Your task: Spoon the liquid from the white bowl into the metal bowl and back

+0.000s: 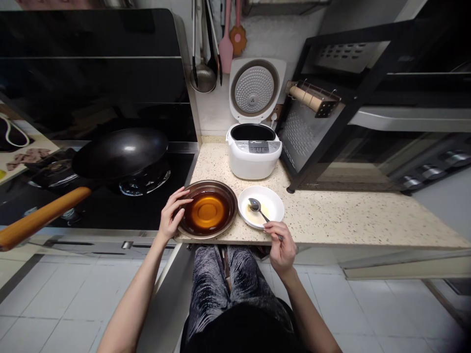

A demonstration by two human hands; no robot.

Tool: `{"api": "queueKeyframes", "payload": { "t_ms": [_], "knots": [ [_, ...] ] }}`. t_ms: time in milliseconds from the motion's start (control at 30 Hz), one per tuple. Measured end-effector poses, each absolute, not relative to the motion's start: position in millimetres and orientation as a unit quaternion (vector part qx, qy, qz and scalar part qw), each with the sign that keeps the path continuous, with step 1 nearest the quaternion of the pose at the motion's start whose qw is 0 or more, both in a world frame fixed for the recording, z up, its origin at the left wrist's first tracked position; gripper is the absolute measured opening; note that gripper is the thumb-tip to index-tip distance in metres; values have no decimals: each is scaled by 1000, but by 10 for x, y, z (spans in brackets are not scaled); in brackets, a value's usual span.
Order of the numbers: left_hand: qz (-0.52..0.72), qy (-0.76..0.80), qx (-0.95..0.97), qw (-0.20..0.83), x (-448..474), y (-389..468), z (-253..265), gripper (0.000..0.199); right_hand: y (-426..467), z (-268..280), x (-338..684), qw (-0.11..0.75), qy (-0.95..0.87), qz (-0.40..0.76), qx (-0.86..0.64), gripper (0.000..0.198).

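Observation:
My right hand (pixel 282 245) is closed round the handle of a metal spoon (pixel 264 214). The spoon's bowl rests in a shallow white bowl (pixel 278 198) that holds a little pale yellowish liquid. Left of it, close beside, sits a round dish with a dark metallic rim (pixel 232 193), filled with clear amber-brown liquid. My left hand (pixel 172 213) lies at the dish's left rim, fingers stretched and apart over its edge. Both vessels stand near the front edge of the speckled counter (pixel 331 215).
A white rice cooker (pixel 254 164) with its lid raised stands behind the bowls. A black wok (pixel 121 152) with a wooden handle (pixel 47 215) sits on the stove to the left. A black rack (pixel 324 142) holding an oven is at right. Utensils, including a ladle (pixel 203 78), hang behind.

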State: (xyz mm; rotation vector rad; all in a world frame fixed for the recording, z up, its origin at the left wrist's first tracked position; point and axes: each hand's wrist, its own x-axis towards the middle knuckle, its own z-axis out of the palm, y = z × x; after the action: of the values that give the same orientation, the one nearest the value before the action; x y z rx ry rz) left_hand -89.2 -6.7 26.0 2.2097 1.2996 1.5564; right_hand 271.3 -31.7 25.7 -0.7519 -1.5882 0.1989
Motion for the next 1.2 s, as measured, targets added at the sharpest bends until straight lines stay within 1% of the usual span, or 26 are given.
{"api": "queueKeyframes", "payload": {
  "t_ms": [133, 300, 467, 733, 1033, 1200],
  "knots": [
    [515, 441, 732, 67, -892, -68, 263, 40, -306, 258, 2713, 620, -720, 66, -305, 21],
    [518, 435, 733, 69, -883, -66, 277, 38, -291, 204, 2738, 591, -753, 44, -284, 23],
    [517, 444, 729, 71, -865, -72, 298, 41, -280, 205, 2744, 573, -772, 24, -275, 27],
    [521, 435, 731, 70, -867, -78, 301, 38, -258, 188, 2759, 544, -796, 8, -263, 29],
    [524, 429, 732, 72, -867, -75, 294, 36, -279, 193, 2775, 538, -798, 1, -272, 29],
    [519, 443, 728, 72, -868, -75, 289, 40, -282, 195, 2773, 542, -793, -3, -276, 29]
  ]
}}
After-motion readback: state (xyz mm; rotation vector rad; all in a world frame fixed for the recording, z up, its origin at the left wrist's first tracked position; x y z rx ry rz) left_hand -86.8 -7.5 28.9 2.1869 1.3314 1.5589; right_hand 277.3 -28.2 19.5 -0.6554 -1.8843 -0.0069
